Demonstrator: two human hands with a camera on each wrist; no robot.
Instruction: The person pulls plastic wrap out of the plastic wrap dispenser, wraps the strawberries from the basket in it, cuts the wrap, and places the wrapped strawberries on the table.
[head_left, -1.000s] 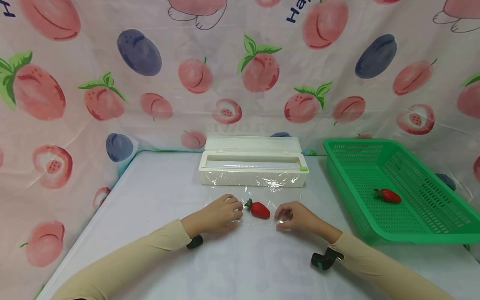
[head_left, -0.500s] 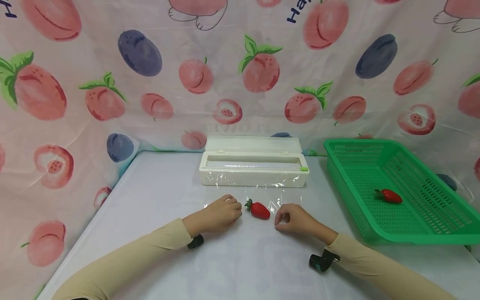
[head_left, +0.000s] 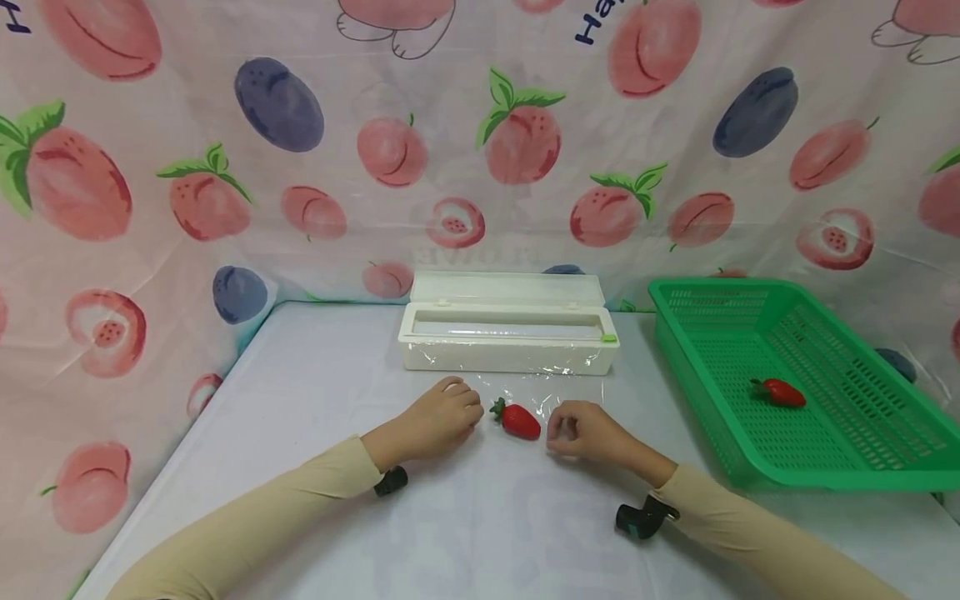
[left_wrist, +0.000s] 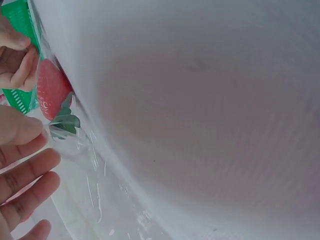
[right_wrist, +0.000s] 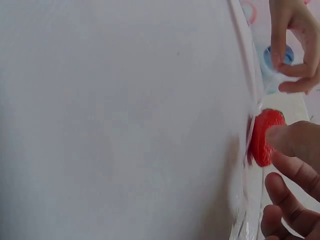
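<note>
A red strawberry with green leaves lies on clear cling film between the two hands. The film spreads from the white dispenser box toward the hands. My left hand pinches the film's near edge between thumb and index finger, beside the leaves; its other fingers are spread. On the strawberry's other side, my right hand pinches the film with thumb and index fingertips together, forming a ring. In the right wrist view, the right thumb partly covers the strawberry.
Behind the film, the dispenser box stands with its lid raised and a roll inside. A green basket sits at the right, holding another strawberry. A fruit-print curtain hangs behind the white table.
The right thumb and index fingertips, apart a second ago, have come together at the film. Both hands have shifted slightly away from the camera. The strawberry has stayed in place.
</note>
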